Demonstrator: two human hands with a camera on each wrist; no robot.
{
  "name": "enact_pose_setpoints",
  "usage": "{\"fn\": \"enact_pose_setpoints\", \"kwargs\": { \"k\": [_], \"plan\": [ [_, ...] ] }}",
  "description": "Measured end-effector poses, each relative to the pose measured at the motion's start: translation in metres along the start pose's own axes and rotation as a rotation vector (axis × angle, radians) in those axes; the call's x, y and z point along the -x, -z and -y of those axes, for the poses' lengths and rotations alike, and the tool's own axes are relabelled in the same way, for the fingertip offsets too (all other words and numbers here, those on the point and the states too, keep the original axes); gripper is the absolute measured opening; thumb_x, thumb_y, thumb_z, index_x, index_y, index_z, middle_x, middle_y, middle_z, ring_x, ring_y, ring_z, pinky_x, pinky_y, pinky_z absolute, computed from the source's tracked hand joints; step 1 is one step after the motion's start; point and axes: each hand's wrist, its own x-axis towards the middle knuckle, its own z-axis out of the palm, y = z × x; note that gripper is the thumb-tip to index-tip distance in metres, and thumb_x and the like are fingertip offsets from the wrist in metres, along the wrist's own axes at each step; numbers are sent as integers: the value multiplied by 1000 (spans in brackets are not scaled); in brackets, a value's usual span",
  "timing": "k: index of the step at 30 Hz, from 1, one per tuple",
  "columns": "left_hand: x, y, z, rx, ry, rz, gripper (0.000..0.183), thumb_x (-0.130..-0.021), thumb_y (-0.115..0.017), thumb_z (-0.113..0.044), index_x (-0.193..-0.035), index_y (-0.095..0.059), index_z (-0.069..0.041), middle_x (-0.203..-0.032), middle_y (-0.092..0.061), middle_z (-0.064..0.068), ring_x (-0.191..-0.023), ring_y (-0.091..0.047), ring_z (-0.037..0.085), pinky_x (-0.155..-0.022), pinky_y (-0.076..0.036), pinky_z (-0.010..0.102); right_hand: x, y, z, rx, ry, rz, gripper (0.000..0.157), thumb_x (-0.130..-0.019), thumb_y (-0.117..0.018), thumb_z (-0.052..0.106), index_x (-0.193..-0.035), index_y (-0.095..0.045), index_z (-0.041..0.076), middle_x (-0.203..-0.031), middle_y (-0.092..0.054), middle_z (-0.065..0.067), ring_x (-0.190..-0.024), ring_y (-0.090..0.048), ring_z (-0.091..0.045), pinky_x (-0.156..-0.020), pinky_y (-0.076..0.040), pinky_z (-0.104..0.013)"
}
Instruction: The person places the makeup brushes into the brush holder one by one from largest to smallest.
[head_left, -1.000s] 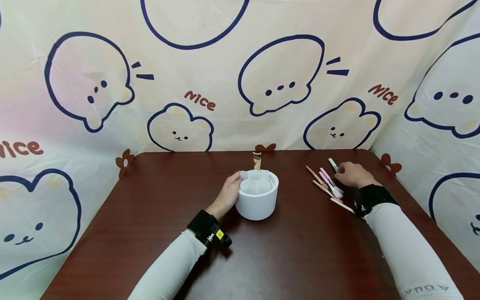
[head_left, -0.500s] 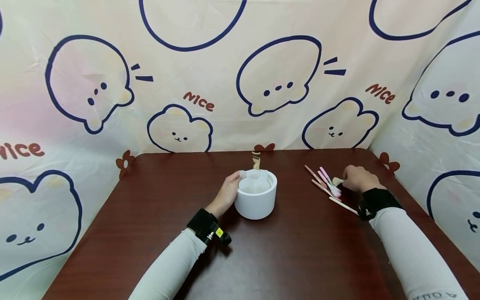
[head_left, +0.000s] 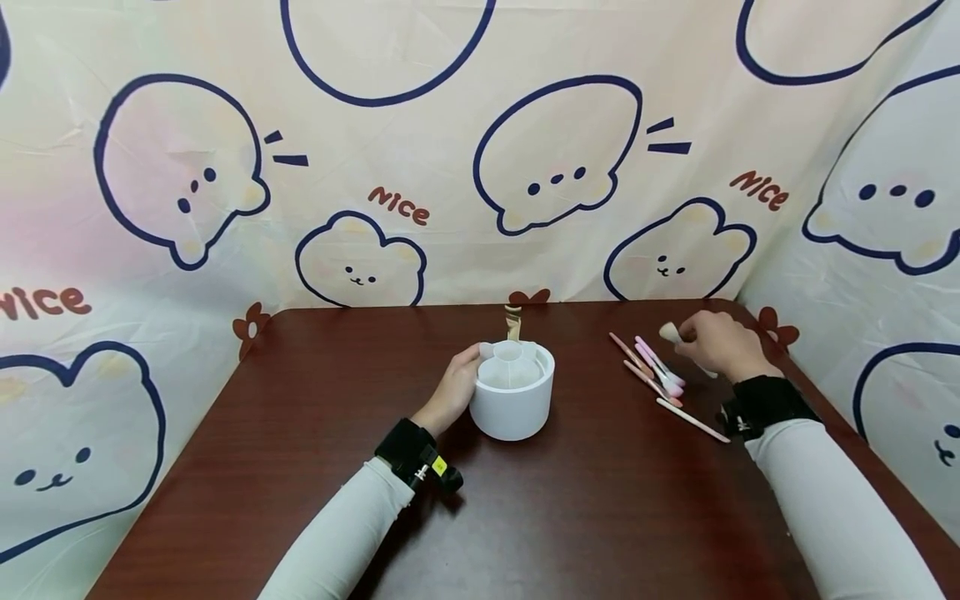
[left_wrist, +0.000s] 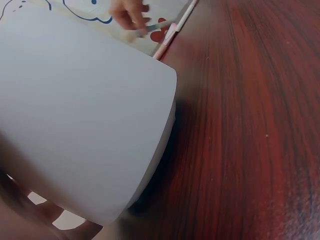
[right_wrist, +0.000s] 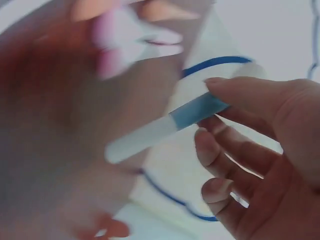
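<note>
My left hand point(head_left: 452, 390) holds the side of a white round holder point(head_left: 512, 412) standing on the table, its thumb up at the rim. Inside it are white dividers around a central ring. The holder's smooth wall point(left_wrist: 85, 110) fills much of the left wrist view, with curled fingers at lower left. At the right, my right hand point(head_left: 723, 343) pinches a makeup brush point(right_wrist: 142, 140) between thumb and fingers, above the table. This brush has a white handle and a blue ferrule; its cream bristles point(head_left: 670, 332) point up and left.
Beside the right hand lie several pink makeup brushes point(head_left: 660, 367) and a slim white stick point(head_left: 693, 420). A narrow gold piece point(head_left: 513, 325) shows behind the holder's rim. Printed cloth point(head_left: 450, 150) hangs behind the brown table point(head_left: 570, 517).
My right hand has picked up the brush from beside the others and turned it, bristles now up, drawing slightly right. My left hand and the holder have stayed in place.
</note>
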Motion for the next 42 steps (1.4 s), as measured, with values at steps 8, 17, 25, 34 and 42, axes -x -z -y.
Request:
{"fn": "enact_pose_setpoints", "kwargs": {
  "k": [8,17,25,34,42],
  "plan": [
    [-3,6,1,4,6,36,39,-109,-32,-13,-135,-59,1,-130,-62,16,-113,-58,21,-97,-48,39,11,29,88,-194,367,-260,18,-99,-70,19,-109,-73,5,-89,-71,-8,-78,-58,-24,-68,-45,-36],
    [-2,3,3,3,-42,29,37,-108,-35,-13,-129,-63,-1,-129,-62,14,-117,-55,21,-99,-46,39,22,20,179,-515,593,-360,19,-97,-71,11,-114,-72,2,-96,-74,-11,-77,-68,-23,-65,-53,-18],
    [-3,2,2,-17,-61,19,36,-107,-36,-14,-127,-64,-1,-128,-61,11,-118,-53,20,-100,-45,40,17,-1,207,-573,657,-312,14,-98,-70,10,-109,-74,3,-94,-75,-9,-80,-71,-19,-73,-57,-25],
    [-3,2,2,-18,-50,16,36,-107,-36,-15,-125,-64,-1,-126,-62,10,-115,-55,18,-98,-46,39,18,-2,207,-515,616,-315,14,-99,-70,13,-109,-75,4,-95,-75,-6,-80,-69,-18,-70,-55,-30],
    [-4,4,3,-13,-57,14,36,-107,-37,-15,-127,-64,-3,-127,-62,10,-118,-54,19,-100,-45,40,18,10,198,-433,529,-231,25,-102,-65,25,-115,-75,6,-108,-75,-8,-93,-69,-21,-80,-57,-42]
  ]
}}
